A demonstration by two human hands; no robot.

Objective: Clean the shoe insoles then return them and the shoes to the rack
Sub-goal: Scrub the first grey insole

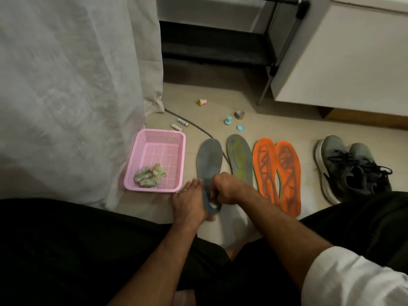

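A grey insole (209,161) lies on the floor in front of me. My left hand (190,202) presses on its heel end at the left edge. My right hand (225,189) is closed on a small white wipe (213,204) held against the insole's heel. To the right lie a second grey insole (239,159) with yellow-green marks and two orange insoles (277,175) side by side. A pair of grey shoes (351,167) with black laces stands at the far right. The black shoe rack (220,36) stands at the back.
A pink basket (174,138) with crumpled used wipes (150,175) sits to the left, next to a white curtain (77,85). Small caps, a tape roll (239,114), two batteries (180,125) and a cable lie on the floor behind the insoles. A white cabinet (342,51) stands at the right.
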